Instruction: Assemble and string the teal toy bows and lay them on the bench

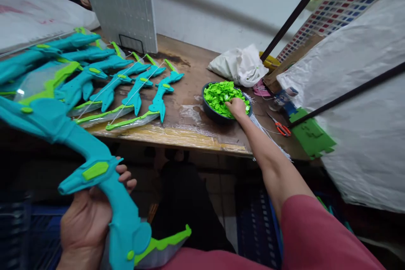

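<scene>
My left hand (91,215) is wrapped round the grip of a large turquoise toy bow (123,206) with lime-green inlays and clear-and-green limb tips. The bow slants across the lower left, off the table. My right hand (236,107) reaches into a dark round bowl (218,119) heaped with small lime-green plastic pieces (218,93). Its fingers are curled down and closed among the pieces; the fingertips are partly hidden. Left of the bowl, several similar toy bows (139,86) lie in an overlapping row, some with white strings across them.
The wooden table (193,61) has a taped front edge. Behind the bowl lies a white sack (240,65). White strings (268,135) hang beside the bowl, near orange-handled scissors (282,129) and a green foam mat piece (311,133). A grey panel (120,4) stands at the back.
</scene>
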Tool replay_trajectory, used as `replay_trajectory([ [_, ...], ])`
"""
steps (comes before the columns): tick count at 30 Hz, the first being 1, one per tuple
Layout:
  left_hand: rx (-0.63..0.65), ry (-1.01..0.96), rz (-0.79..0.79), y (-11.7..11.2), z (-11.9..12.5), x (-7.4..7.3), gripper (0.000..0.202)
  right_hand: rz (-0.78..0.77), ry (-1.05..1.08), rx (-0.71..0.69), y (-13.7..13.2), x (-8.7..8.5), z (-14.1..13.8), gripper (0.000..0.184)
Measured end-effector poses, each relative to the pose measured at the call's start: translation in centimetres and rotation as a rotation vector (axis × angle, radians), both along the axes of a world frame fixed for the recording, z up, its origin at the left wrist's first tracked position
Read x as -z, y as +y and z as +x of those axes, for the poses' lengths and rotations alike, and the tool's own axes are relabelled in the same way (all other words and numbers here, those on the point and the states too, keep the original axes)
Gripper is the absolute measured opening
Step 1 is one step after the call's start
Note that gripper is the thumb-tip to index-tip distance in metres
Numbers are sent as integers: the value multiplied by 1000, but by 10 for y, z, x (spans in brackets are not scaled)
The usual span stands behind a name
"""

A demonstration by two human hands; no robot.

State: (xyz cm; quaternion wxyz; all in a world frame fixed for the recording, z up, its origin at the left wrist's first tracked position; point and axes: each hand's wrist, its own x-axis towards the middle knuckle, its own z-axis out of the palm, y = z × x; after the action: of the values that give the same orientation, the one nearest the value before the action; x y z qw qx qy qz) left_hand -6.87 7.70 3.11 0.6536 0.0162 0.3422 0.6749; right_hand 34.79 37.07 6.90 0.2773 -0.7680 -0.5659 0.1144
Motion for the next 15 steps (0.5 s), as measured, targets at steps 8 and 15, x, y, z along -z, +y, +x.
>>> replay_trajectory([
  [8, -83, -19, 56, 19, -1, -19, 87, 113, 140, -55, 11, 4, -6, 24],
  [15, -161, 276, 117, 8, 15, -19, 64, 254, 431, -372, -65, -19, -58, 22],
])
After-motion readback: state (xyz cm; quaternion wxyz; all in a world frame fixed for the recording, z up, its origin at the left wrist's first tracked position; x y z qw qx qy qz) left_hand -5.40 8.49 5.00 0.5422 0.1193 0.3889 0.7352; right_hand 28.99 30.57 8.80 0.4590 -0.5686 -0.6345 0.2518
